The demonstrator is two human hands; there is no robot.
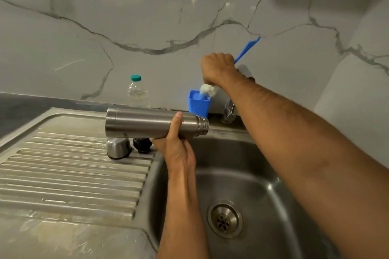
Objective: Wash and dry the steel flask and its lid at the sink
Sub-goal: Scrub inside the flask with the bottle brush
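- Flask (151, 123) sideways over the sink (263, 174) edge, gripped by left hand (177, 147), mouth open.
- Right hand (217, 68) fisted round blue brush (247, 48), foamy tip above blue cup (199, 104).
- Steel cap (118, 147) and black stopper (142, 144) parked on drainboard (73, 174).

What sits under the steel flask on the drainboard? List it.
Below the steel flask, gripped by the left hand, stand a steel cup lid and a black stopper on the drainboard. The flask covers their tops.

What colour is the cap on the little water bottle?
Teal green, on the clear bottle's cap, in the head view.
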